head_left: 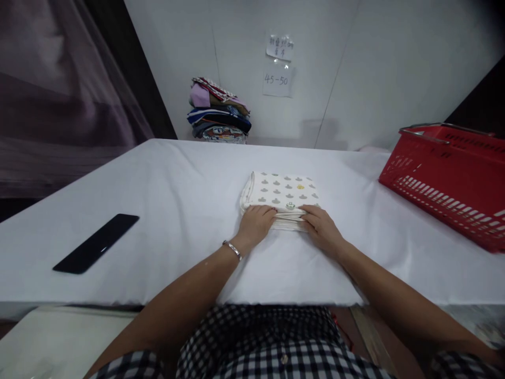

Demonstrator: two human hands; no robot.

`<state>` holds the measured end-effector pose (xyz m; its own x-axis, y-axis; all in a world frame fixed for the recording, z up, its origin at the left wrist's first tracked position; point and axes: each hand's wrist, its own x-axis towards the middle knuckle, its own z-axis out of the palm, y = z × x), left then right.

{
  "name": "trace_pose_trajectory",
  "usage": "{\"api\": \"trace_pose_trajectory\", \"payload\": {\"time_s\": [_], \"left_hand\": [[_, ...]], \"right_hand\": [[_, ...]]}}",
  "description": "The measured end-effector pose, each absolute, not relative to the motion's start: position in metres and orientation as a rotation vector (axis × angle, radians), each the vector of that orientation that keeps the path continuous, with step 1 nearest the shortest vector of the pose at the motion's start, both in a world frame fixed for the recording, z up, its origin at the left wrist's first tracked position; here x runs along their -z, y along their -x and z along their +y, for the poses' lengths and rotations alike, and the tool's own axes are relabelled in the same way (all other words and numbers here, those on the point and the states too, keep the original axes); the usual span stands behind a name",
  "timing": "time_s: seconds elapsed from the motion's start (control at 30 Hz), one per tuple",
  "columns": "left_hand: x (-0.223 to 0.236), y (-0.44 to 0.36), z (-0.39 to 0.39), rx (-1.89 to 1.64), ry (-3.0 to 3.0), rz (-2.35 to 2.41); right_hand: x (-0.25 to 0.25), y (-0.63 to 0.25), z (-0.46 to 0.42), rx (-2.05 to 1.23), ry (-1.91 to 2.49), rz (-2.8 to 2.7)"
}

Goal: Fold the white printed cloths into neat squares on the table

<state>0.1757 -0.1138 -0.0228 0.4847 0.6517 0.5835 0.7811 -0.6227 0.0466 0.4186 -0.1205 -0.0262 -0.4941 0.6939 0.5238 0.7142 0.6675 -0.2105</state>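
A folded white cloth (282, 189) with a small grey print and a few coloured motifs lies in the middle of the table. Its layered near edge faces me. My left hand (256, 223) grips the near left corner, fingers on top of the cloth. At the near right corner, my right hand (320, 226) holds the layers, its fingers curled over the edge. Both thumbs are partly hidden against the folds.
A red plastic basket (445, 181) with metal handles stands at the right. On the left lies a black flat phone-like slab (97, 243). Behind the white-covered table (181, 184), a stack of folded fabrics (219, 113) rests against the wall, near paper signs (278, 79).
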Motion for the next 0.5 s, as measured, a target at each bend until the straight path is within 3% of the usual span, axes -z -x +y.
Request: {"api": "trace_pose_trajectory", "payload": {"time_s": [0.23,0.5], "left_hand": [[0.019,-0.187,-0.125,0.606,2.529,-0.940],[0.018,-0.209,-0.116,0.486,2.478,-1.028]], "right_hand": [[0.019,-0.411,-0.116,-0.079,1.174,-2.253],[0.020,-0.420,-0.118,-0.155,1.000,-2.243]]}}
